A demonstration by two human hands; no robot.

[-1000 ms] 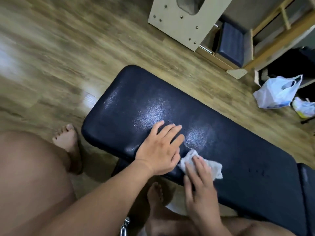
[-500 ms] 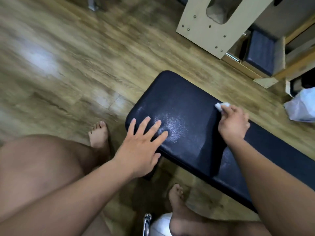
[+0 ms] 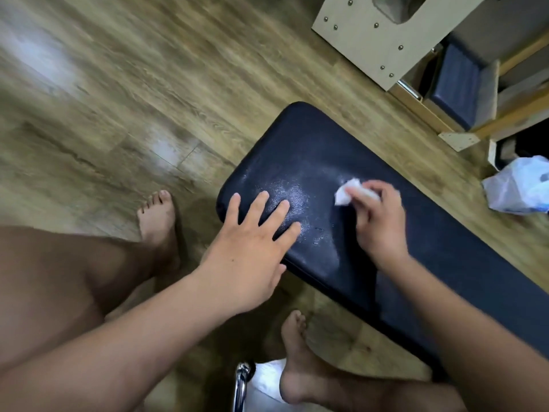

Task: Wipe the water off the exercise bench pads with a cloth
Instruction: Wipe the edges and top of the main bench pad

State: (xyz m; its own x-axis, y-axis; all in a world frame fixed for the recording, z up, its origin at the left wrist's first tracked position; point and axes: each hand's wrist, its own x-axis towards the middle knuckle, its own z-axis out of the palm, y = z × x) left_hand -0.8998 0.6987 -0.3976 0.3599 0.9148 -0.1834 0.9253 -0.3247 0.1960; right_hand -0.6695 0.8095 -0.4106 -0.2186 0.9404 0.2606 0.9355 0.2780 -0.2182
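A person is leaning over a dark navy exercise bench pad (image 3: 312, 150) that is running diagonally across a wood-plank floor (image 3: 118, 84), its rounded end pointing toward the upper left. The padded vinyl surface is glistening with fine water droplets across the middle of that end, while a duller, darker patch is showing nearer the front edge. The right hand (image 3: 378, 221) is pinching a small crumpled white cloth (image 3: 347, 193) between curled fingers, pressing it against the pad just beside the wet sheen. The left hand (image 3: 252, 242) is lying flat with fingers spread and holding nothing, its fingertips resting on the wet area near the pad's near corner. Two bare feet are planted on the floor below the bench. A pale wooden frame (image 3: 371, 37) with a smaller navy cushion (image 3: 457, 81) is standing at the upper right, and a white plastic bag (image 3: 520, 185) is lying on the floor beyond the bench.
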